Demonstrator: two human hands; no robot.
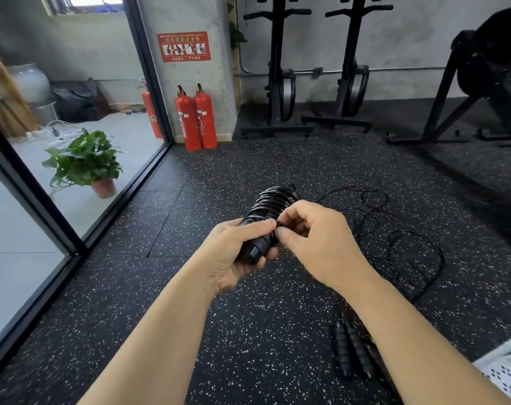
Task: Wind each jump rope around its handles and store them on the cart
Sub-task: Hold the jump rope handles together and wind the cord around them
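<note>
My left hand (pixel 236 255) grips the paired black handles of a jump rope (pixel 270 206), whose cord is wound in many coils round their upper part. My right hand (pixel 315 238) pinches the cord's end against the handles, right next to my left thumb. A second black jump rope (pixel 409 249) lies loose on the speckled floor to the right, its two handles (pixel 350 349) side by side near my right forearm. A white perforated cart corner (pixel 508 372) shows at the bottom right edge.
Two red fire extinguishers (pixel 196 118) stand by the pillar ahead. A glass partition (pixel 73 159) runs along the left, with a potted plant (pixel 87 162) behind it. Black exercise machines (pixel 280 83) line the back wall and a rack (pixel 482 83) stands at the right.
</note>
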